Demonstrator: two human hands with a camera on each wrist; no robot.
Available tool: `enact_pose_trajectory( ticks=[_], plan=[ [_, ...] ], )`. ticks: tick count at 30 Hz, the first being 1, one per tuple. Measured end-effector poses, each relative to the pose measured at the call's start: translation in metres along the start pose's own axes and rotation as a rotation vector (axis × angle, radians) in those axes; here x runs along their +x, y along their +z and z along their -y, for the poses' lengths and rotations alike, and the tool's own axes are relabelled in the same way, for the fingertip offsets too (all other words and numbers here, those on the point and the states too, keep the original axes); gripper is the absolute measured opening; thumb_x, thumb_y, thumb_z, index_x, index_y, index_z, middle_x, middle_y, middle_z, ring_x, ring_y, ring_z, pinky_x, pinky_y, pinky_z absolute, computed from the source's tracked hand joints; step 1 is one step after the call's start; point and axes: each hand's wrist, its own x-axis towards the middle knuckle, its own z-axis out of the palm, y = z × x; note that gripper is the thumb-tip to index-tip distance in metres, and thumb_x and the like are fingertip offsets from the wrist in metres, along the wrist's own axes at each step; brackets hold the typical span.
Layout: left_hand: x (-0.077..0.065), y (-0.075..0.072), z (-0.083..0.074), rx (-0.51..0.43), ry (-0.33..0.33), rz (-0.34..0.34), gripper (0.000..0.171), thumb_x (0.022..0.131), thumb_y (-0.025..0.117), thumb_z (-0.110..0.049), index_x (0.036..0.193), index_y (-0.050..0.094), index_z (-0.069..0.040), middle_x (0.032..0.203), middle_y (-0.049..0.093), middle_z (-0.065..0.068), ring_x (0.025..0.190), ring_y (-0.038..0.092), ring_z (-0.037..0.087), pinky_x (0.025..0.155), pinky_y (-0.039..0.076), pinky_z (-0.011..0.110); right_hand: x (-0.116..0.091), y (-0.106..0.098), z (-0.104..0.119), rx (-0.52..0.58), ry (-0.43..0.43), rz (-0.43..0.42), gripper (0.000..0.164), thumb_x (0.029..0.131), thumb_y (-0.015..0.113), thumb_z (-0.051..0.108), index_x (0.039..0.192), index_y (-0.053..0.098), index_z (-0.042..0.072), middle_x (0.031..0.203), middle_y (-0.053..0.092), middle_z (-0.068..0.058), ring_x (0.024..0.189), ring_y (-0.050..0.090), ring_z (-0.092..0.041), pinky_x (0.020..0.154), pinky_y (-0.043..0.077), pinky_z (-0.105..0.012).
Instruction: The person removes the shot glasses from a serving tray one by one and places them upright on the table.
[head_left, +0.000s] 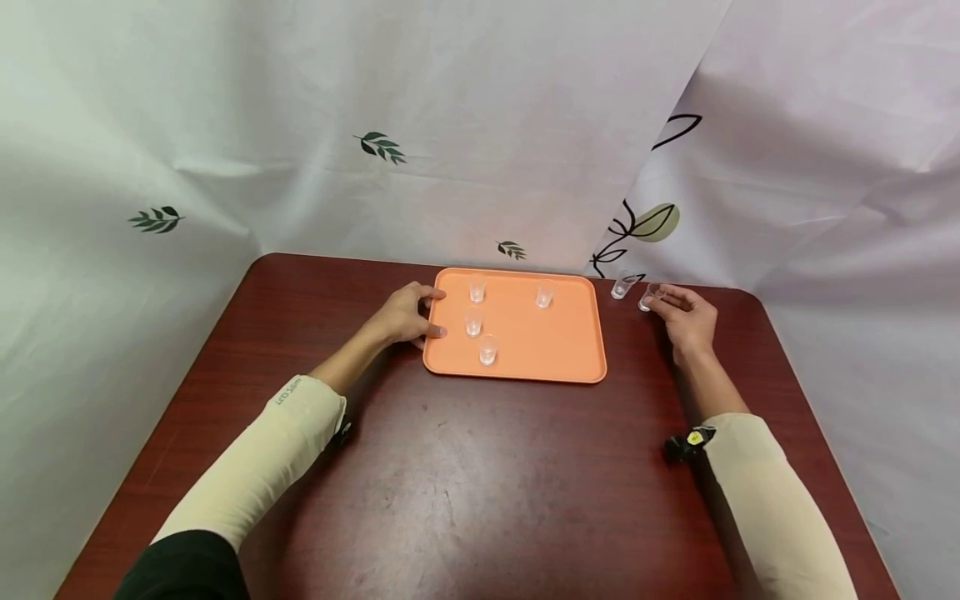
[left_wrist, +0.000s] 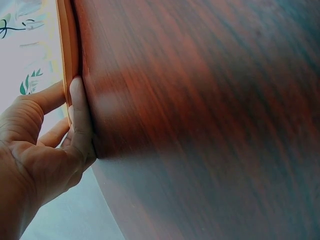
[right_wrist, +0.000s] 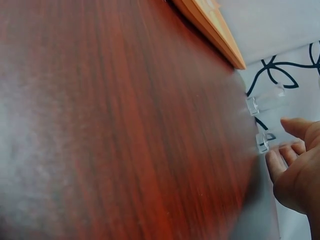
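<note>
An orange tray (head_left: 562, 342) lies near the back of the table. My left hand (head_left: 401, 315) grips its left edge, fingers and thumb on either side of the rim in the left wrist view. On the tray stand small clear shot glasses: three toward its left side and one shot glass (head_left: 543, 297) at the upper right. Right of the tray, my right hand (head_left: 688, 321) holds another shot glass (head_left: 645, 302) between thumb and fingers, its base low by the tabletop. Just left of that one is a separate shot glass (head_left: 622, 286).
The dark red wooden table (head_left: 487, 467) runs back to a white curtain (head_left: 300, 125) with leaf prints, which hangs right behind the tray. A small black camera (head_left: 681, 447) is strapped at my right wrist.
</note>
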Motion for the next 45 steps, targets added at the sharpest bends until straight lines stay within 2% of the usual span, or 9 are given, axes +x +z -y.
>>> enact_pose_trajectory(
  ticks=[4,13,22,30,35,45],
  plan=[
    [0.000,0.000,-0.001,0.001,-0.007,0.002,0.078,0.094,0.091,-0.001,0.164,0.057,-0.006,0.137,0.049,0.021,0.083,0.068,0.027,0.061,0.072,0.036,0.005,0.001,0.001,-0.027,0.002,-0.008,0.043,0.091,0.090,-0.004,0.132,0.078,-0.001,0.091,0.078,0.017,0.093,0.072,0.003,0.079,0.061,-0.005],
    [0.000,-0.001,0.000,-0.006,0.003,0.009,0.079,0.093,0.091,-0.001,0.164,0.057,-0.005,0.137,0.049,0.021,0.080,0.068,0.026,0.060,0.072,0.037,0.014,0.002,0.001,0.006,0.014,-0.024,0.044,0.090,0.090,-0.005,0.132,0.077,-0.001,0.088,0.079,0.018,0.088,0.074,0.005,0.078,0.061,-0.005],
    [0.001,0.000,0.001,-0.017,0.005,0.010,0.079,0.093,0.092,-0.001,0.164,0.057,-0.005,0.137,0.049,0.021,0.085,0.069,0.027,0.061,0.072,0.037,0.017,0.002,0.001,-0.021,0.016,-0.040,0.046,0.091,0.090,-0.004,0.134,0.077,-0.001,0.087,0.077,0.020,0.089,0.072,0.006,0.078,0.060,-0.004],
    [0.001,0.001,0.002,-0.030,0.007,0.010,0.079,0.092,0.092,0.000,0.163,0.058,-0.004,0.136,0.049,0.021,0.084,0.069,0.027,0.061,0.072,0.037,0.012,-0.003,-0.001,-0.058,0.054,-0.066,0.047,0.089,0.093,0.000,0.134,0.078,0.006,0.089,0.076,0.020,0.093,0.071,0.004,0.080,0.059,-0.004],
    [0.001,0.000,0.001,-0.018,-0.003,0.009,0.079,0.093,0.092,-0.001,0.164,0.057,-0.006,0.138,0.049,0.021,0.082,0.068,0.027,0.061,0.072,0.037,0.008,-0.009,-0.001,-0.012,0.062,-0.066,0.044,0.089,0.091,-0.004,0.130,0.079,0.006,0.091,0.079,0.017,0.093,0.073,0.002,0.078,0.062,-0.005],
    [0.001,0.000,0.002,-0.016,0.004,0.004,0.079,0.093,0.092,0.000,0.164,0.057,-0.005,0.135,0.048,0.020,0.082,0.068,0.026,0.060,0.072,0.037,-0.003,-0.015,0.002,0.123,0.097,-0.048,0.043,0.088,0.087,-0.014,0.126,0.076,0.003,0.090,0.082,0.011,0.081,0.077,0.002,0.077,0.068,-0.012]
  ],
)
